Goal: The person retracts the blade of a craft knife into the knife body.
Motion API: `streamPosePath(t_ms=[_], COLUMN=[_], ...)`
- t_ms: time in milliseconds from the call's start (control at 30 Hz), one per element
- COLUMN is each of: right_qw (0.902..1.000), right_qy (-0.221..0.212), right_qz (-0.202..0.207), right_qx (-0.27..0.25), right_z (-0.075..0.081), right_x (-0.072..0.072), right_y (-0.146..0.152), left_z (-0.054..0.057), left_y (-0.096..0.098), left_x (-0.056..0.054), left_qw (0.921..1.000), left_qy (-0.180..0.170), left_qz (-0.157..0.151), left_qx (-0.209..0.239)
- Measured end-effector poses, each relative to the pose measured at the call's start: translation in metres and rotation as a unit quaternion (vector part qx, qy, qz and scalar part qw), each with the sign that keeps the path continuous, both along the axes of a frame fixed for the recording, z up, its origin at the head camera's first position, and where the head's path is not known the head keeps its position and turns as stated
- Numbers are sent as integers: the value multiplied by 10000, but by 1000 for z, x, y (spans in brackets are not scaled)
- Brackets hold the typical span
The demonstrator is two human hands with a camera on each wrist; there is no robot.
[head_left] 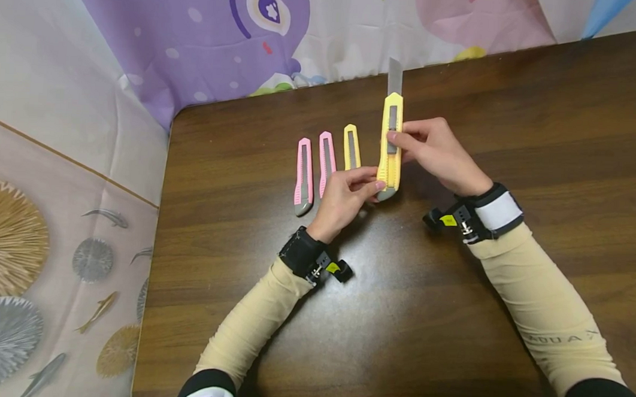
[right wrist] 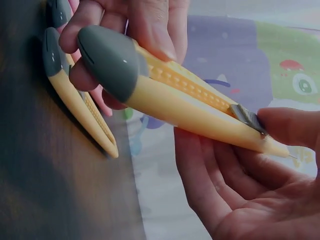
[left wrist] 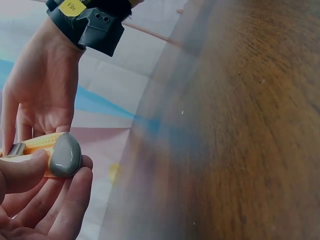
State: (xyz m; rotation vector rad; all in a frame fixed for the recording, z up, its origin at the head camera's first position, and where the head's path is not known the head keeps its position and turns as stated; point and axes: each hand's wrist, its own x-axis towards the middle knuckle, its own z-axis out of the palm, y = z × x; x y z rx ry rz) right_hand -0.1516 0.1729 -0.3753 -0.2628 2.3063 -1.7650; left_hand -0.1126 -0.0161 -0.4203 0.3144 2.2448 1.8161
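Both hands hold a yellow box cutter (head_left: 390,166) above the table, its blade (head_left: 395,76) extended from the far end. My left hand (head_left: 342,201) pinches the handle near its grey end cap (left wrist: 66,156), thumb on top and fingers beneath. The right hand (head_left: 440,152) grips the handle farther up, its thumb on the grey slider (right wrist: 246,119). Left of the held cutter, a second yellow box cutter (head_left: 351,146) lies on the table, its lower part hidden behind the left hand. Beside it lie a pink box cutter (head_left: 327,154), partly covered, and another pink box cutter (head_left: 305,177).
The brown wooden table (head_left: 387,322) has a cartoon-printed curtain (head_left: 348,38) along its far edge. A patterned cloth (head_left: 83,150) hangs at the left side. Each wrist wears a black strap with a small camera.
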Motion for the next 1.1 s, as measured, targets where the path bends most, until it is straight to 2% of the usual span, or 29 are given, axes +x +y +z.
streamPosePath(t_ms=[133,367,867,1100], right_qw=[9997,9966,9964,9971], right_qy=[223,689,761,729], right_qz=[-90,-142,-56,40], right_qx=[-2,430,360,230], right_z=[-1,-1,-1,-1], right_x=[1,1,2,4], right_y=[-1,-1,0,-4], left_z=[0,1,2,4], left_y=[0,0,0,-1], left_x=[1,1,1,0], left_qw=[10000,9999,10000,9997], left_qy=[46,157,47,-53], left_qz=[-12,-12,-4,130], left_qx=[-10,26,43,200])
